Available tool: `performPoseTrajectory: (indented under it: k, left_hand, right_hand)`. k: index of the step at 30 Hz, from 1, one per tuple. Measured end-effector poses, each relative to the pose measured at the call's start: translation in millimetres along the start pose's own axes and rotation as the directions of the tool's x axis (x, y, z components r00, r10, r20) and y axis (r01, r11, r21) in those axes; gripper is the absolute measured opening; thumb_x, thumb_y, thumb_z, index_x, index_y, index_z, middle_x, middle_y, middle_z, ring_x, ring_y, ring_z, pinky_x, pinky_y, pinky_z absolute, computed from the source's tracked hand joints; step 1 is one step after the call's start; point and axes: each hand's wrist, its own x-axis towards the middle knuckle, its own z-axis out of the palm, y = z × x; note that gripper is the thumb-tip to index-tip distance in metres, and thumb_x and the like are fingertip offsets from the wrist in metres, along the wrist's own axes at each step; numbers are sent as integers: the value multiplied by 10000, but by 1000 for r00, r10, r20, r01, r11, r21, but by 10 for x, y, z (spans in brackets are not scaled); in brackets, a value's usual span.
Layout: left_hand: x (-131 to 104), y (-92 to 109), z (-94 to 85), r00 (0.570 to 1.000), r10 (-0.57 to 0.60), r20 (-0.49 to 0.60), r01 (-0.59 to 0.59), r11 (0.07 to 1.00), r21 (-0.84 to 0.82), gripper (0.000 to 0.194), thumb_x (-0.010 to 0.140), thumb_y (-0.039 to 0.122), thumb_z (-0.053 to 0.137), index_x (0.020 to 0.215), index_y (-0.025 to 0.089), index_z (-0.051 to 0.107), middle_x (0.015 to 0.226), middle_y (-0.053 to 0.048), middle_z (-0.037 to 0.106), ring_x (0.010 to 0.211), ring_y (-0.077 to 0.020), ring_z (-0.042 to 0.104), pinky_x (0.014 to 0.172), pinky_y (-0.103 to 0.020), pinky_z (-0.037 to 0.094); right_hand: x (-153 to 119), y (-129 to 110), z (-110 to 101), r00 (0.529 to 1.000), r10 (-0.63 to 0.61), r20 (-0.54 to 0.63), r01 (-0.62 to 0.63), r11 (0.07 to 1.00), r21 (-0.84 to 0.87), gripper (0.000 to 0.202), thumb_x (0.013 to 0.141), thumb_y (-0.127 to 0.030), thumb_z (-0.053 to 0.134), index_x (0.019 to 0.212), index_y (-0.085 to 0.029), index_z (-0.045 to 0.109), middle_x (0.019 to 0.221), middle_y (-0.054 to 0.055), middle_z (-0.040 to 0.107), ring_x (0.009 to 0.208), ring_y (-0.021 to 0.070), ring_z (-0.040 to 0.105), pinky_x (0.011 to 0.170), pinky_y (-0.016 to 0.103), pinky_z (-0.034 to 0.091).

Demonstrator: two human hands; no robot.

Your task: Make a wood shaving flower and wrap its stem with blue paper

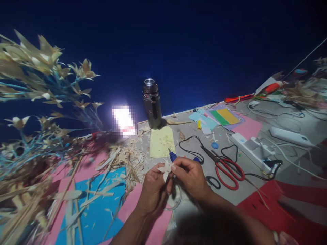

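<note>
A small cream flower (pixel 166 169) with pointed petals, like dried husk, is between my hands near the table's front. My left hand (pixel 154 181) has its fingers closed round the flower's left side and underside. From the right, my right hand (pixel 191 175) pinches a petal between thumb and forefinger. Just beyond the hands a blue glue gun (pixel 173 156) shows its dark nozzle, which lies over a yellow paper sheet (pixel 155 144) with dried glue spots. Its rear part is hidden behind my right hand. Red-handled scissors (pixel 231 173) lie to the right.
A dark flask (pixel 152 109) stands behind the yellow sheet. Husk strips and scraps cover blue paper (pixel 94 207) at left, below a bunch of husk flowers (pixel 46 58) on blue stems. A white power strip (pixel 251 153) with cables and red sheets (pixel 286 207) lie at right.
</note>
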Motion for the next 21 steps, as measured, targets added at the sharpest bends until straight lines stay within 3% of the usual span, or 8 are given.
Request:
performPoseTrajectory:
  k: [6, 13, 17, 21]
  left_hand:
    - [28, 48, -43, 999, 32, -26, -32, 999, 20, 364, 696, 373, 911, 747, 156, 623, 425, 47, 548, 371, -58, 420, 416, -164, 349]
    - [101, 58, -103, 979, 88, -185, -89, 996, 4, 368, 606, 310, 941, 783, 161, 656, 399, 55, 570, 347, -64, 453, 412, -154, 362]
    - [113, 44, -161, 976, 99, -195, -90, 994, 53, 380, 579, 320, 936, 813, 158, 685, 392, 42, 584, 343, -80, 468, 404, -163, 360]
    - [112, 66, -189, 967, 156, -203, -126, 981, 151, 286, 633, 311, 895, 780, 160, 702, 413, 50, 574, 357, -93, 481, 417, -197, 403]
  right_hand:
    - [84, -48, -151, 998, -2, 57, 12, 985, -170, 291, 883, -451, 727, 796, -175, 693, 658, 40, 710, 594, 182, 671, 578, 296, 556]
    - [259, -152, -172, 991, -7, 133, 53, 938, -344, 89, 799, -254, 704, 785, -167, 715, 664, 6, 655, 571, 127, 538, 514, 231, 415]
    - [308, -115, -173, 990, -44, 132, 89, 929, -358, 51, 747, -221, 703, 756, -171, 695, 593, -50, 542, 518, 89, 411, 488, 210, 325]
    - [294, -51, -188, 992, -59, 110, 93, 937, -336, 94, 760, -255, 717, 747, -176, 667, 579, -62, 489, 522, 90, 384, 482, 209, 303]
